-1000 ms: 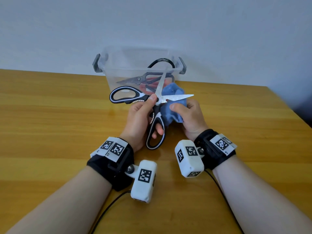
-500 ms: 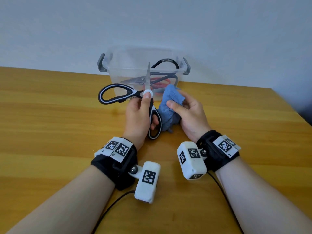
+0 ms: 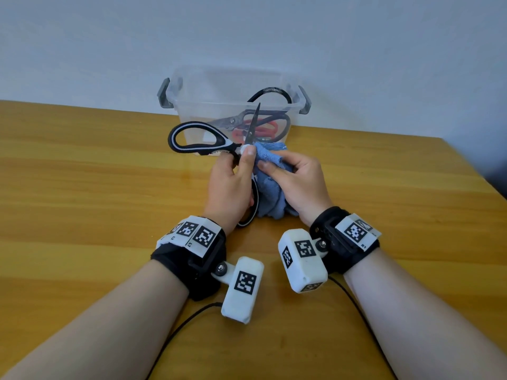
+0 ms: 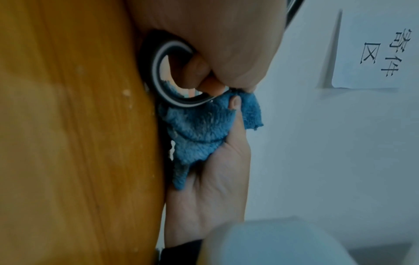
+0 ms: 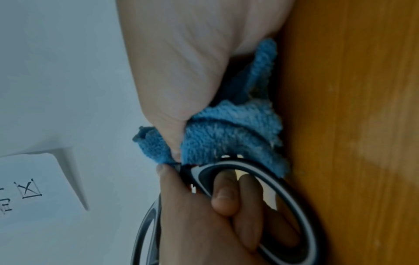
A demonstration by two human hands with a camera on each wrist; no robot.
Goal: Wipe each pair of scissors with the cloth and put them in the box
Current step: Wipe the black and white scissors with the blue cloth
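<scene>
A: Left hand (image 3: 230,185) is curled through the lower loop of the open scissors (image 3: 203,142), thumb on the pivot; one blade points to 12 o'clock, in front of the box (image 3: 288,105).

B: At 3 o'clock of it, the right hand (image 3: 297,185) is clamped on the blue cloth (image 3: 270,157), pressed against the pivot.

A: Risk?

B: With the blades spread, a wipe along an edge could nick fingers or snag the cloth; I'd expect a loose thumb to let the scissors swing.

A: Surroundings?

B: Wooden bench (image 3: 82,187), pale wall (image 3: 109,37) at 12. The box already holds other scissors.
</scene>
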